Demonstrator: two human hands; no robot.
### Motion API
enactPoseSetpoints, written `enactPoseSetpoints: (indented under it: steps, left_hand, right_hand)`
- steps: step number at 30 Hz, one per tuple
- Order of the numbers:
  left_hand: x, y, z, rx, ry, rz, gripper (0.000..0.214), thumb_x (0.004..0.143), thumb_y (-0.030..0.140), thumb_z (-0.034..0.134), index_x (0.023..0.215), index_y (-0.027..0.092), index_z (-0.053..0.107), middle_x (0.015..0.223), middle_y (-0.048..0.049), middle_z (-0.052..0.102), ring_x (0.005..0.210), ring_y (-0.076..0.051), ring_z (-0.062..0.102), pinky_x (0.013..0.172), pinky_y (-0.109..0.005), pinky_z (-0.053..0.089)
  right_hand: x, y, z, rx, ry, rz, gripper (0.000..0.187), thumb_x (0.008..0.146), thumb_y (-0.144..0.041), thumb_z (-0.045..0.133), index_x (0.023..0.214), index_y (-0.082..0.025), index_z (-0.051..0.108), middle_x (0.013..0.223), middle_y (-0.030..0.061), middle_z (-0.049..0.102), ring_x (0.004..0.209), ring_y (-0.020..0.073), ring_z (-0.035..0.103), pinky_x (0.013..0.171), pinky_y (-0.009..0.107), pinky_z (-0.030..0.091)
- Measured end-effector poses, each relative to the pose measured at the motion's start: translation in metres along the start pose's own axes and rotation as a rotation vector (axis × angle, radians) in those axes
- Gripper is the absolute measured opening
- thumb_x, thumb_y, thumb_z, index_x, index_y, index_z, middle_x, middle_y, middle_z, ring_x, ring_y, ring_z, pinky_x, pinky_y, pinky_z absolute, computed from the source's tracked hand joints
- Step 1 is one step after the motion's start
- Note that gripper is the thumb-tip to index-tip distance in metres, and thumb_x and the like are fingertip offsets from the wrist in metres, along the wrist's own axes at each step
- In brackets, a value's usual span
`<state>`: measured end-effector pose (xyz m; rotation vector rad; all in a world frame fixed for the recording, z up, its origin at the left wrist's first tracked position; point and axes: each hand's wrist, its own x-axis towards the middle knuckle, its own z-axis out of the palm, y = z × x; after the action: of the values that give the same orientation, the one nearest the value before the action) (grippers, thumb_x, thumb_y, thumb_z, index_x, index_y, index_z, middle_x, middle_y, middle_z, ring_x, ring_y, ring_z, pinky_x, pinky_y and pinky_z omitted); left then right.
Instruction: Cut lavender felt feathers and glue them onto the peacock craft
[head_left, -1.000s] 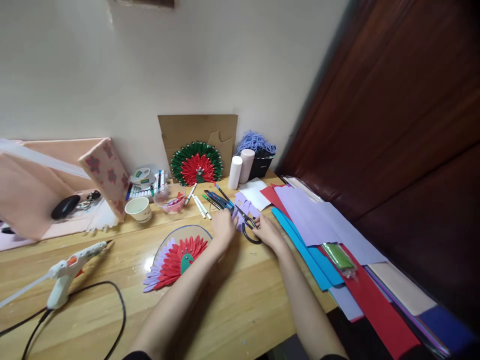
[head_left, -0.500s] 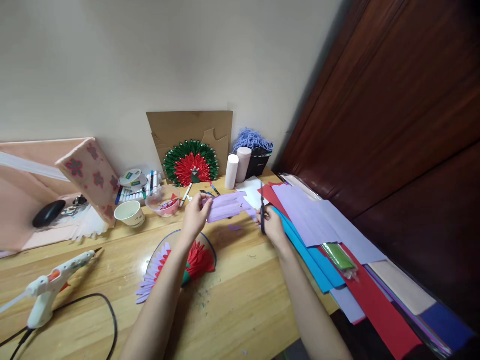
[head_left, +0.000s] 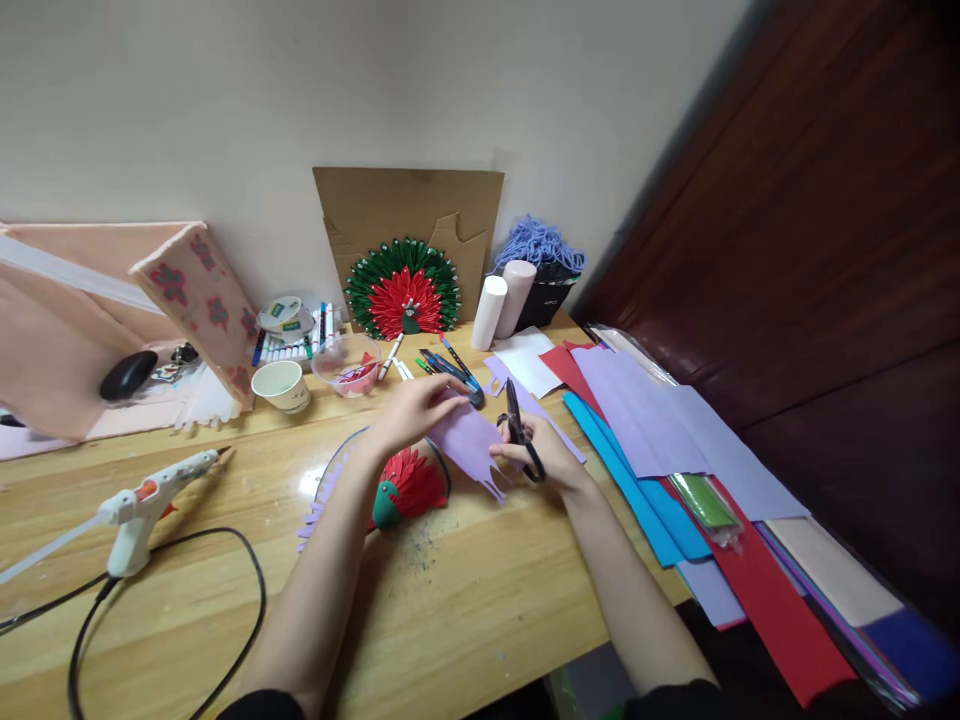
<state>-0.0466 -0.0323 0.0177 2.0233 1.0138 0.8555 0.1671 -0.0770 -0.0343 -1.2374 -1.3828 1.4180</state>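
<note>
My left hand (head_left: 412, 414) pinches a light purple sheet (head_left: 463, 436) by its upper left edge; the sheet's lower right end is cut into ragged strips. In my right hand (head_left: 551, 452) are black scissors (head_left: 514, 408), their blades pointing up and away from the sheet. The right thumb and fingertips are close to the sheet's right edge; whether they touch it I cannot tell. Partly hidden behind my left forearm lies a round craft piece with red petals (head_left: 414, 478), purple petals (head_left: 319, 510) and a green bird-shaped part (head_left: 386, 504).
A white glue gun (head_left: 154, 500) with a black cord lies at left. Behind stand a paper cup (head_left: 282, 388), a clear bowl (head_left: 346, 378), markers and a green-and-red peacock craft (head_left: 405, 290) against cardboard (head_left: 409, 200). Coloured sheets (head_left: 637, 415) are piled along the right edge.
The purple sheet has turned from lying nearly level to slanting down to the right. My right hand and the scissors have come closer to its cut end. The head view has shifted.
</note>
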Motion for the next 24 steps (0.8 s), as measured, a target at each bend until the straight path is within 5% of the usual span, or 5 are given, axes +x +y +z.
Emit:
enactPoseSetpoints:
  steps: [4,8,12,18,24]
  left_hand:
    - [0.011,-0.005,0.027,-0.463,0.387,-0.248,0.043,0.072,0.042,0.065,0.103,0.013,0.059,0.067,-0.001,0.061,0.062,-0.013,0.057,0.057,-0.024,0.047]
    - [0.013,0.002,0.062,-0.678,0.208,-0.426,0.041,0.062,0.041,0.073,0.088,0.011,0.067,0.083,-0.0079,0.069,0.073,-0.016,0.063,0.068,-0.027,0.05]
    - [0.008,0.007,0.078,-0.678,0.247,-0.555,0.033,0.054,0.034,0.079,0.073,0.01,0.068,0.071,-0.0076,0.07,0.065,-0.018,0.063,0.062,-0.027,0.049]
    - [0.01,-0.005,0.057,-0.626,0.406,-0.495,0.033,0.059,0.037,0.076,0.071,0.008,0.066,0.06,-0.0062,0.066,0.048,-0.013,0.057,0.046,-0.023,0.044]
    - [0.009,-0.008,0.026,-0.532,0.613,-0.426,0.033,0.062,0.039,0.073,0.069,0.008,0.064,0.057,-0.0055,0.065,0.045,-0.012,0.056,0.042,-0.021,0.043]
  right_hand:
    - [0.009,0.009,0.007,0.185,0.261,-0.038,0.037,0.052,-0.036,0.08,0.063,-0.018,0.05,0.056,-0.0053,0.05,0.047,0.0081,0.047,0.046,0.021,0.037]
    - [0.016,0.017,0.009,0.293,0.366,-0.051,0.041,0.048,-0.037,0.082,0.065,-0.018,0.05,0.056,-0.005,0.052,0.048,0.0095,0.049,0.047,0.022,0.037]
    - [0.015,0.015,0.012,0.272,0.363,-0.051,0.041,0.046,-0.036,0.083,0.064,-0.017,0.052,0.058,-0.005,0.055,0.051,0.0097,0.053,0.051,0.021,0.041]
    - [0.012,0.011,0.019,0.333,0.277,-0.046,0.043,0.065,-0.056,0.068,0.077,-0.018,0.053,0.06,-0.003,0.057,0.048,0.0099,0.055,0.05,0.022,0.045]
    - [0.008,0.016,0.026,0.376,-0.134,0.019,0.076,0.061,-0.087,0.032,0.085,-0.018,0.053,0.071,0.0052,0.06,0.06,0.0171,0.061,0.056,0.032,0.052]
